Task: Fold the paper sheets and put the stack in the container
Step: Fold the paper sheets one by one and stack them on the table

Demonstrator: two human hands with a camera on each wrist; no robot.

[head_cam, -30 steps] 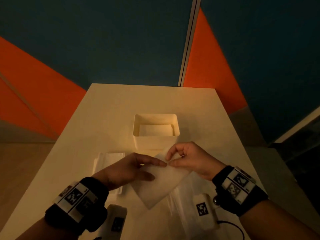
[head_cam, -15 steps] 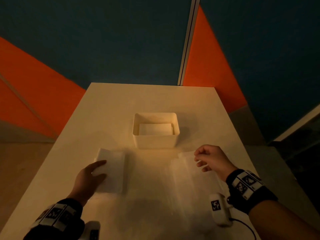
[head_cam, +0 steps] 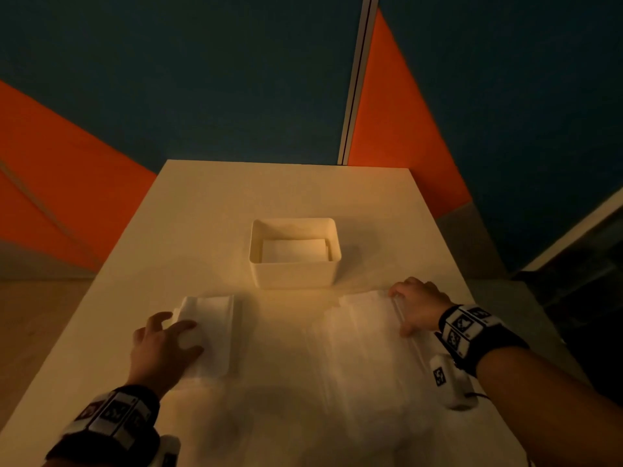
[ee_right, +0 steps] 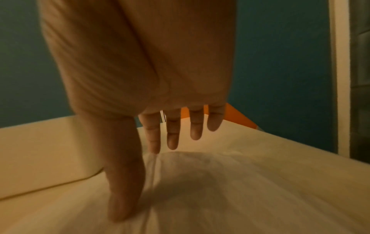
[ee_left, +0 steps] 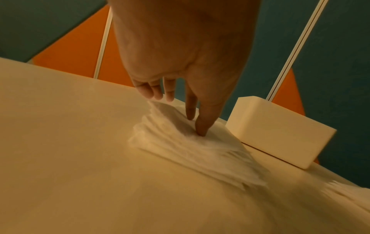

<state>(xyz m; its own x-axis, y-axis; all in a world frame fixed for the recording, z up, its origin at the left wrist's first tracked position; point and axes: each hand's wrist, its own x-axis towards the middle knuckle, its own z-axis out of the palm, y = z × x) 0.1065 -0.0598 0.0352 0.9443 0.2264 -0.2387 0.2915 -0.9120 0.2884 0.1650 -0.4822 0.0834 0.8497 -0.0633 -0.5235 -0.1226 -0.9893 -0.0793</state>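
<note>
Folded paper stack [head_cam: 210,328] lies on the table [head_cam: 286,193] left of the container [head_cam: 295,274]; the left hand [head_cam: 161,352] presses it with relaxed, straight fingers. Right hand [head_cam: 418,308] rests flat, ungripping, on unfolded sheets [head_cam: 364,332] opposite.

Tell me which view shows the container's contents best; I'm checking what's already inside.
The head view: it looks down into the container, showing folded paper on its floor. The left wrist view shows only its outside wall; the right wrist view shows a blurred pale edge, possibly its wall.
</note>
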